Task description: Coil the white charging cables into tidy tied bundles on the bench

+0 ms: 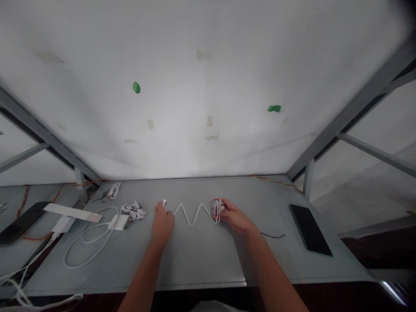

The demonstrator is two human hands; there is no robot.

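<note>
A white charging cable (191, 225) stretches in a zigzag between my two hands above the grey shelf. My left hand (163, 222) is closed around one end, and a small white plug tip shows above its fingers. The folded bundle of the same cable is gripped in my right hand (234, 216), with several loops showing between thumb and fingers. A thin black tie (273, 236) lies on the shelf beside my right forearm.
To the left are a tied white cable bundle (134, 211), a white charger (119, 222) with a looped cord, another small bundle (114, 190) and a white strip (73, 212). A dark phone (311, 230) lies at the right. Metal frame posts stand at both sides.
</note>
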